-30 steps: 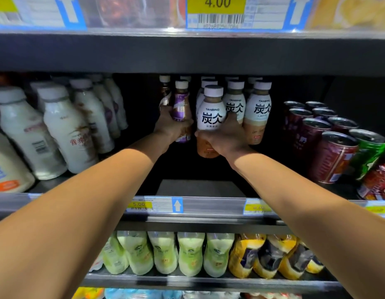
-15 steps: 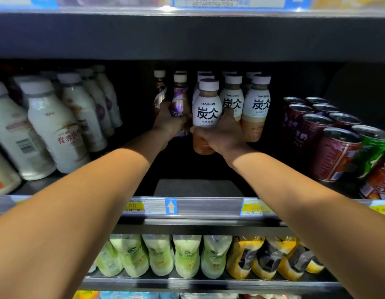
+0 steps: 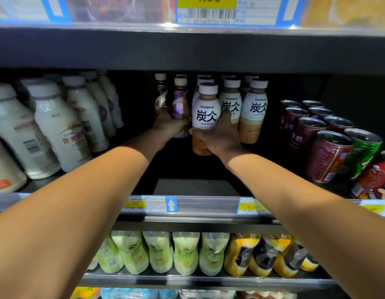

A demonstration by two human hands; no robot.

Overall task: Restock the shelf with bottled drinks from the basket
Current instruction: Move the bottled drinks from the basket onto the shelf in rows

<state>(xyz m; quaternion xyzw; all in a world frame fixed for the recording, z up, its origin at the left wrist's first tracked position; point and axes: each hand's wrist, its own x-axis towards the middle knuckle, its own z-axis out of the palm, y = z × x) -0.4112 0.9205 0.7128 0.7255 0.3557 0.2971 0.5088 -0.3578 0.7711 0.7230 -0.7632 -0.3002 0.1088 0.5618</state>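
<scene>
White-labelled Tanbing bottle (image 3: pixel 205 117) with a white cap stands upright at the front of its row, deep in the middle shelf (image 3: pixel 196 186). Right hand (image 3: pixel 217 138) reaches in with the arm near full extension, wrist level; its grip is wrapped round the lower, tan part of this bottle, thumb on the left side, fingers (image 3: pixel 227 117) on the right. Whether the bottle base rests on the shelf or is held clear of it cannot be told.

Left hand (image 3: pixel 171 124) is likewise extended, just left of the right hand, grip closed round the lower body of a purple-labelled bottle (image 3: pixel 180 104). A brown bottle (image 3: pixel 161 93) stands just beside it on the left.

Two further Tanbing bottles (image 3: pixel 253 111) stand to the right of the held one, close against it, with more white caps behind.

Edges and room: the shelf above (image 3: pixel 187 48) sits a little over the caps. A bare strip of shelf lies open between the hands and the front rail (image 3: pixel 209 205), which carries yellow price tags (image 3: pixel 134 205). To the left, a dark gap separates the brown bottle from the rows of pale milk bottles (image 3: pixel 60 126); to the right, a similar gap lies before the rows of cans (image 3: pixel 329 154). Green and yellow pouches (image 3: pixel 187 253) fill the lower shelf beneath the forearms.
</scene>
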